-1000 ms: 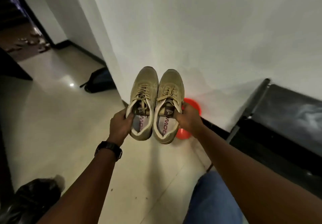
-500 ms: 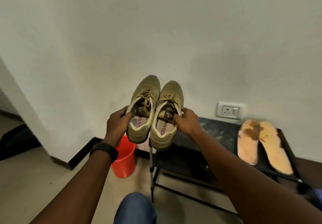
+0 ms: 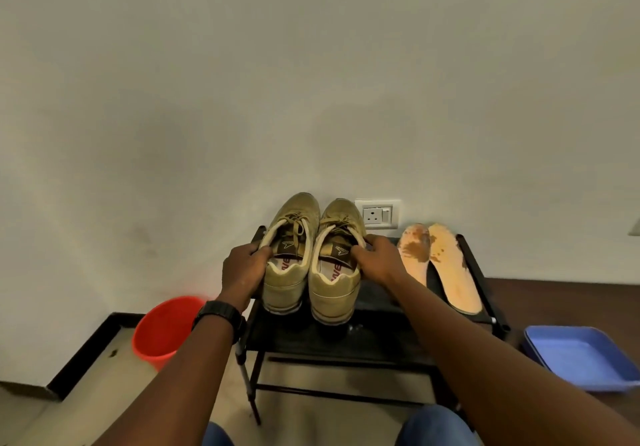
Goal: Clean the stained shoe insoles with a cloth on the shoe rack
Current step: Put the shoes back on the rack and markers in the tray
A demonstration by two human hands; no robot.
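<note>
Shoes (image 3: 285, 282) gripped by left hand (image 3: 242, 269) and right hand (image 3: 379, 258); forearm (image 3: 436, 307) partly covers one insole (image 3: 414, 251).

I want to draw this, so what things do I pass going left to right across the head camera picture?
red bucket → left hand → first tan shoe, which it grips → second tan shoe → right hand, gripping that one → brown-stained insole → second insole → blue tray

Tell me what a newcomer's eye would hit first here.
Centre frame, the left hand and right hand grip a pair of tan sneakers at the left end of the shoe rack. Two stained insoles lie on its right end. A red bucket and blue tray flank it.
</note>
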